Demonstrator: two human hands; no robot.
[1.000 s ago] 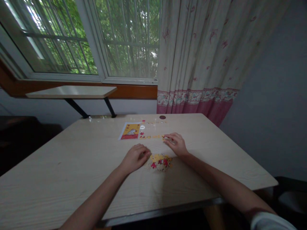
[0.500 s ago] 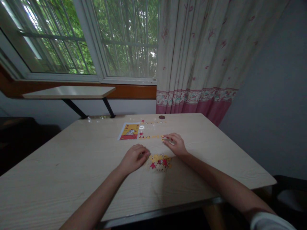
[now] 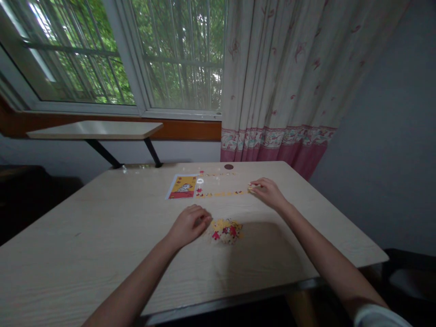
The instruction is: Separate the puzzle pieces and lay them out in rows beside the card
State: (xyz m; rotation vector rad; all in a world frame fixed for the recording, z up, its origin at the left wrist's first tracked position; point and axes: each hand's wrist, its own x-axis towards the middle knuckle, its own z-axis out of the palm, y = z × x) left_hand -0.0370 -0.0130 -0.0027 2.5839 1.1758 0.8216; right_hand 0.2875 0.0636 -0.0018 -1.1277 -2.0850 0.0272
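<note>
On the table, my right hand [image 3: 268, 193] pinches a small yellow puzzle piece [image 3: 250, 187] between thumb and fingers. It is at the right end of a row of mostly yellow puzzle pieces [image 3: 221, 194]. My left hand [image 3: 190, 224] rests with curled, closed fingers at the left edge of a loose pile of puzzle pieces [image 3: 227, 230]; whether anything is in its fingertips is hidden. The pile mixes yellow, red and pale pieces. Left of the row lies a picture sheet [image 3: 182, 186] showing a white animal on yellow and red.
Behind the first row is a shorter row of pieces [image 3: 216, 174], near a dark round disc [image 3: 229, 166] in the tabletop. A raised shelf [image 3: 98, 130] on black legs stands at the back left. Window and curtain [image 3: 275, 91] are behind the table [image 3: 102, 236].
My right hand has moved right along the row, which now shows more yellow pieces toward its right end. My left hand has stayed by the pile.
</note>
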